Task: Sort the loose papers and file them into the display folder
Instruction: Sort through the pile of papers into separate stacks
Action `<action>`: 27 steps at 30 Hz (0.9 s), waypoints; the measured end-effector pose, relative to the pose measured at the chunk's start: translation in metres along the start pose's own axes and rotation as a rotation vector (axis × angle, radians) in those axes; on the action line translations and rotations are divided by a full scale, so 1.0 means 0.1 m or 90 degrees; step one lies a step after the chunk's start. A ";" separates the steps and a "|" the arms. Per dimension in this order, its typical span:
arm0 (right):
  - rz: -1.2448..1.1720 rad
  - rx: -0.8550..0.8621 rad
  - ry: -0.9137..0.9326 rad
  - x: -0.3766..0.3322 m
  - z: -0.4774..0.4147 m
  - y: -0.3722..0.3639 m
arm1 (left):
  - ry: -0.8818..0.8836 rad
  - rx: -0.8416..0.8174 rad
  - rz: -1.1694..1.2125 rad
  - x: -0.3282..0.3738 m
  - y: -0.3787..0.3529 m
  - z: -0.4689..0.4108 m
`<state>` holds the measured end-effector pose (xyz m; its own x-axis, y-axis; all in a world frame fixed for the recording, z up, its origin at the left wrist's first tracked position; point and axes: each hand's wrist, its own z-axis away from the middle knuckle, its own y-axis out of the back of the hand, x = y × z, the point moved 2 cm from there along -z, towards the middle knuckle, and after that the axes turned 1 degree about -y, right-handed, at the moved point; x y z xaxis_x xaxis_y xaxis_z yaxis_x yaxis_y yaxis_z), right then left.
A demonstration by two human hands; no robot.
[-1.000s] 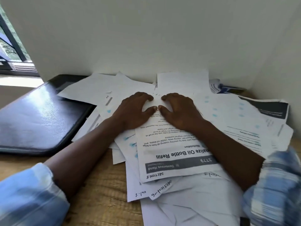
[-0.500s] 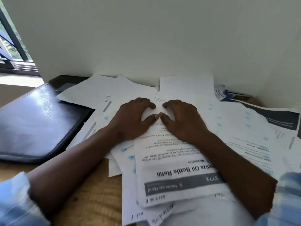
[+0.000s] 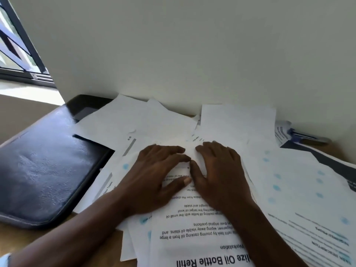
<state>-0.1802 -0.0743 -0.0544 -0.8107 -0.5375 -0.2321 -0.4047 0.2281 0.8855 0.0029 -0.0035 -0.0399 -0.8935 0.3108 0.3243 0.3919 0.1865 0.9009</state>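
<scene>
A heap of loose white printed papers (image 3: 158, 122) covers the wooden desk against the wall. On top lies a sheet headed "Oil Bottle Refill" (image 3: 194, 234), its text upside down to me. My left hand (image 3: 154, 176) and my right hand (image 3: 217, 174) both rest flat on that sheet side by side, fingers spread, thumbs nearly touching. Neither hand grips anything. A closed black display folder (image 3: 44, 174) lies to the left, its right edge partly under the papers.
A white wall (image 3: 192, 54) stands directly behind the heap. A window (image 3: 15, 45) is at the far left. More printed sheets with blue dots (image 3: 300, 187) spread to the right, and a dark-banded booklet (image 3: 327, 160) lies at the far right. Bare wood (image 3: 57, 236) shows at the front left.
The view has tilted and closed in on the hands. Both hands stay pressed on the top sheet in about the same place; the papers look unchanged.
</scene>
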 end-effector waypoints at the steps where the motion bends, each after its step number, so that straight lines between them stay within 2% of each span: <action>1: 0.001 0.009 0.005 0.00 0.00 0.00 | -0.006 0.005 -0.010 0.00 -0.01 -0.01; 5: -0.006 0.038 0.018 0.05 0.01 -0.05 | -0.016 0.027 -0.025 -0.02 -0.05 -0.07; 9: -0.014 0.020 0.015 0.06 -0.01 -0.04 | 0.058 0.065 0.045 -0.05 0.00 -0.11; 13: -0.008 0.059 -0.004 0.03 -0.02 0.05 | 0.107 0.049 -0.059 -0.09 0.12 -0.12; 16: -0.013 0.097 -0.058 0.04 0.00 0.10 | 0.165 0.034 -0.058 -0.12 0.17 -0.12; 20: 0.007 0.056 -0.081 0.05 0.03 0.10 | 0.200 -0.018 -0.056 -0.18 0.18 -0.11; 25: 0.117 -0.007 -0.065 0.08 0.01 0.11 | 0.365 0.082 -0.186 -0.54 0.57 -0.05; 27: 0.140 -0.021 -0.072 0.14 0.00 0.15 | 0.422 0.068 -0.187 -0.74 0.66 0.00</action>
<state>-0.1975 -0.0779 -0.0446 -0.9205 -0.3837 -0.0741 -0.2007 0.3014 0.9321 0.0949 -0.0145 -0.0040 -0.8971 -0.3883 0.2110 0.1052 0.2760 0.9554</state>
